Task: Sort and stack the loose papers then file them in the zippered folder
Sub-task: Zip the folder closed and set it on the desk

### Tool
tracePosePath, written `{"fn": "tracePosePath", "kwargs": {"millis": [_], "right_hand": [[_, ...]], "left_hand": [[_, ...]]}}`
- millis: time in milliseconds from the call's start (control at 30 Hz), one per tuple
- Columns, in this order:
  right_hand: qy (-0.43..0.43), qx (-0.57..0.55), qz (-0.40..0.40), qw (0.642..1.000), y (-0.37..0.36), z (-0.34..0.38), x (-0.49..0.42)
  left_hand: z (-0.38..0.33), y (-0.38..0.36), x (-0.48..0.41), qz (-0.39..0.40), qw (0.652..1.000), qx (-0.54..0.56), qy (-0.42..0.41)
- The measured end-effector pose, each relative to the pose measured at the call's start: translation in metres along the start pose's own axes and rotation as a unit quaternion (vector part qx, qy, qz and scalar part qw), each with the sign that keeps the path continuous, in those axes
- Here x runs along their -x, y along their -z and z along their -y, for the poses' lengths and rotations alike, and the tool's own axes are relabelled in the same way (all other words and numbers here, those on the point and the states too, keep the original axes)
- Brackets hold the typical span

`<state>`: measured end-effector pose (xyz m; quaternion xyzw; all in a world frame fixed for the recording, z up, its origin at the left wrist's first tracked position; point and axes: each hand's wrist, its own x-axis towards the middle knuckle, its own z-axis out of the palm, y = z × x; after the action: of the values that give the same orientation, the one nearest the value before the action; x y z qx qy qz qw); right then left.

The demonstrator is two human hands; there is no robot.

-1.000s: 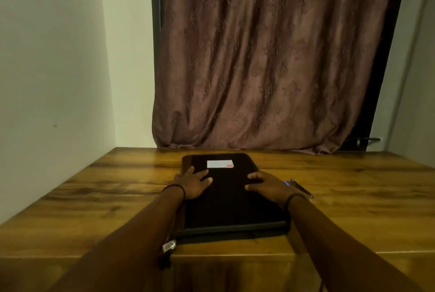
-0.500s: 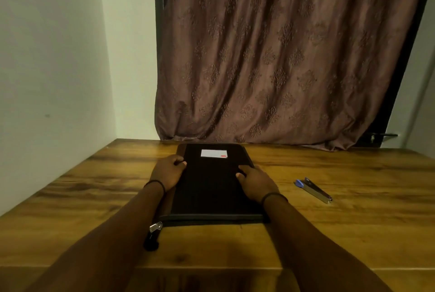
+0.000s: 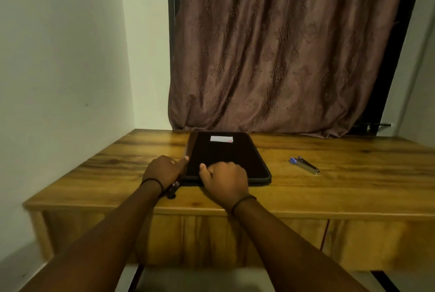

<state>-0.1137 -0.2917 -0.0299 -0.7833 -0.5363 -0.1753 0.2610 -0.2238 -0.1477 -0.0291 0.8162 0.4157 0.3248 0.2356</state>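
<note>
Wood-grain table [image 3: 329,197] meets a brown curtain [image 3: 282,44]. We see the left hand [image 3: 164,169] curled at the left edge of the black zippered folder [image 3: 226,155], which lies flat mid-table; the right hand [image 3: 224,178] sits fisted on its near edge. Whether either grips anything is hidden from us. The folder's white label [image 3: 221,139] is too small to read. A metal tool [image 3: 304,164] lies well right.

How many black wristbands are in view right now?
2. One wristband circles the left wrist, left of the folder; the other wristband circles the right wrist, before its near edge. None seem hidden.
</note>
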Motion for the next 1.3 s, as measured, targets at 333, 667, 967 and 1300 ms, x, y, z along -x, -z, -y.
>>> {"fn": "tracePosePath", "kwargs": {"millis": [333,667,967,1300], "right_hand": [[-0.05,-0.039,0.063,0.996,-0.017,0.046,0.021],[-0.096,-0.116,0.069,0.986,-0.027,0.06,0.014],[-0.109,-0.118,0.07,0.985,-0.023,0.061,0.009],[-0.176,-0.3,0.157,0.924,-0.007,0.052,-0.004]], "left_hand": [[0.009,0.039,0.04,0.109,0.975,0.194,0.029],[0.013,0.053,0.026,0.212,0.958,0.181,0.061],[0.014,0.059,0.02,0.286,0.944,0.145,0.08],[0.003,0.053,0.032,0.23,0.971,0.062,0.033]]}}
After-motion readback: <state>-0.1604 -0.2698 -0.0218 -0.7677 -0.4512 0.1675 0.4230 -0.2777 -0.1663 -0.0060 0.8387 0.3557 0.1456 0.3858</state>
